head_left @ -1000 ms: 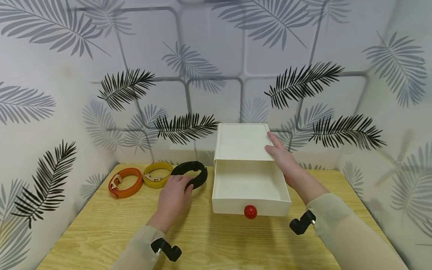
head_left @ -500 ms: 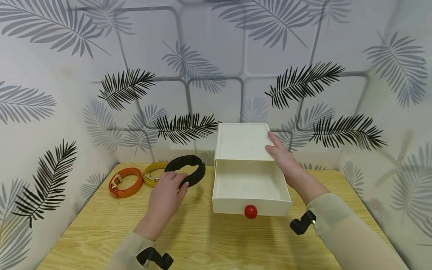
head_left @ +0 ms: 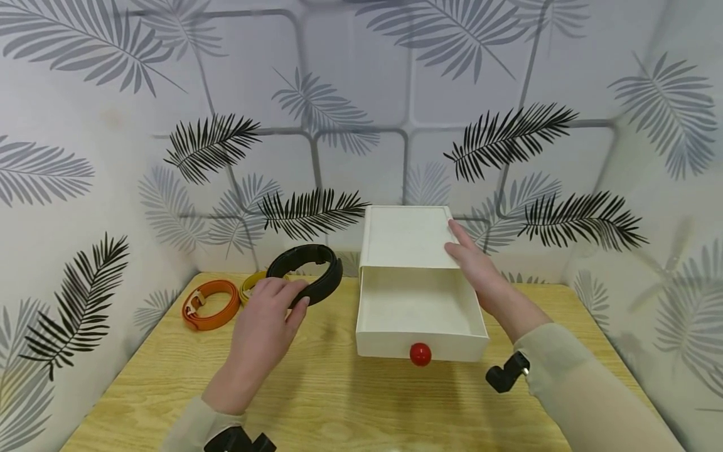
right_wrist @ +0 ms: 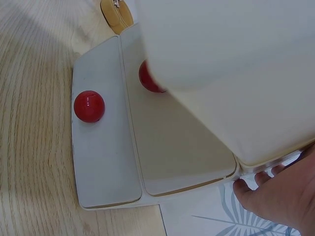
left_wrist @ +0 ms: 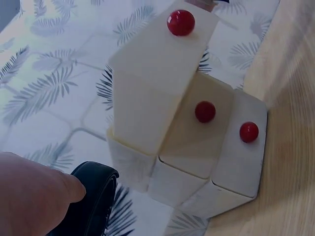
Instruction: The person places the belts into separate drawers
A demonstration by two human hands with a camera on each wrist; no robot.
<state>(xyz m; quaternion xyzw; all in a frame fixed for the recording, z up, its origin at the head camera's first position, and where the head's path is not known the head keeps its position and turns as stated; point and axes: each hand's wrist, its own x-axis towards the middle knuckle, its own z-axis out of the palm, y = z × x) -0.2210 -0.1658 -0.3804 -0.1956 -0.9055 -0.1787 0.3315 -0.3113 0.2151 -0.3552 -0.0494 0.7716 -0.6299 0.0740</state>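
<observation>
In the head view, my left hand pinches a coiled black belt by its near side, fingers behind and thumb in front. The coil is raised and tilted over the table, left of a white drawer cabinet. Its top drawer, with a red knob, is pulled out and empty. My right hand rests on the cabinet's upper right edge with fingers extended. The right wrist view shows fingertips against the cabinet's side. Two lower drawers are closed in the left wrist view.
An orange coiled belt lies on the wooden table at the left. Beside it is a yellow coiled belt, partly hidden behind my left hand. A leaf-patterned wall stands close behind the cabinet and along both sides.
My left hand has lifted the black belt from beside the yellow one and drawn it up and slightly left, toward me. The right hand and the open drawer have stayed in place.
</observation>
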